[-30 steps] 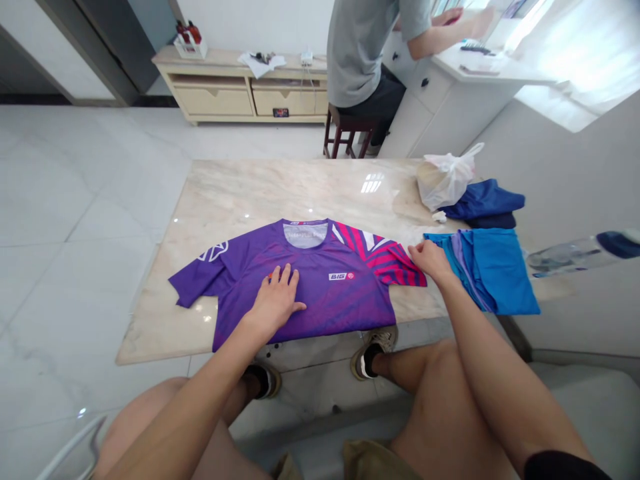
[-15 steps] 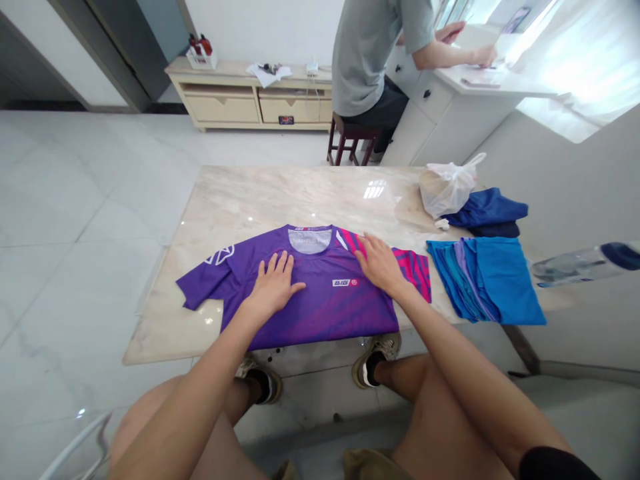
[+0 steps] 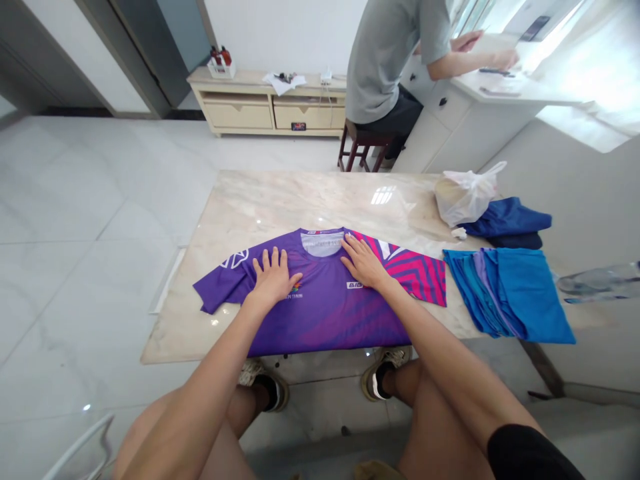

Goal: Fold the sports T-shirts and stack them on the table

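Observation:
A purple short-sleeved jersey with one pink striped sleeve lies spread face up on the marble-topped table, its collar away from me and its lower part at the near edge. My left hand rests flat on the chest left of the collar, fingers spread. Flat beside the collar's right side, near the pink shoulder, lies my right hand with its fingers stretched out. Neither hand grips the cloth. Part of the white chest lettering is covered by my right hand and wrist.
Right of the jersey lies a stack of folded blue clothes. Behind it are a white plastic bag and dark blue cloth. A clear bottle is at the far right. Another person sits on a stool beyond the table.
My right hand has slid inward to the collar, and the pink sleeve now lies flatter and more spread out. My left hand stays on the chest. The whole view has shifted slightly.

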{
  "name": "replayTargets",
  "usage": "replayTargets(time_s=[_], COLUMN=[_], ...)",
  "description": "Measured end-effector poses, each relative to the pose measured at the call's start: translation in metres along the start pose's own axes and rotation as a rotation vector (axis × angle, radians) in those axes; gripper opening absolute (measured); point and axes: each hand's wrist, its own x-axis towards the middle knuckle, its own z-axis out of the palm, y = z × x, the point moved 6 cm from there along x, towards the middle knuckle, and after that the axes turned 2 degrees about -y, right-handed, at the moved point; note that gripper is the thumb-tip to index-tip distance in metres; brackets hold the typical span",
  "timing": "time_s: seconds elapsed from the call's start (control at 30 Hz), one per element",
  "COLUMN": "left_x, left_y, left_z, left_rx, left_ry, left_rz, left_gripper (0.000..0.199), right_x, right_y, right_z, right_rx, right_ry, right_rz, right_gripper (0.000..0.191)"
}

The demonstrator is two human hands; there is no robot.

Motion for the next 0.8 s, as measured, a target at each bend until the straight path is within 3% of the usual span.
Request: replayTargets(time_s=[0.07,0.13,0.2,0.3,0.4,0.5,0.63,0.8], left_x=[-0.012,-0.028,-0.047,-0.074,-0.090,-0.093,-0.083,-0.068], left_y=[0.012,0.027,0.043,0.062,0.075,0.087,0.102,0.116], left_z=[-0.011,-0.018,-0.019,-0.013,-0.008,-0.012,-0.021,-0.018], left_rx=[0.014,0.020,0.024,0.041,0.050,0.067,0.110,0.127], left_ry=[0.017,0.045,0.065,0.064,0.047,0.045,0.049,0.042], left_rz=[0.074,0.148,0.212,0.288,0.329,0.338,0.333,0.335], left_gripper=[0.080,0.075,0.071,0.066,0.066,0.061,0.055,0.053], right_x=[-0.007,-0.021,-0.042,-0.080,-0.114,-0.131,-0.141,-0.154], right_y=[-0.002,0.006,0.025,0.073,0.126,0.165,0.198,0.217], right_z=[-0.022,-0.045,-0.063,-0.075,-0.075,-0.070,-0.056,-0.040], right_rx=[0.001,-0.014,-0.039,-0.073,-0.083,-0.029,0.066,0.013], right_ry=[0.107,0.211,0.244,0.160,0.045,-0.007,-0.072,-0.155], right_rz=[-0.033,0.034,0.177,0.473,0.697,0.724,0.754,1.006], right_gripper=[0.054,0.046,0.040,0.037,0.035,0.038,0.042,0.092])
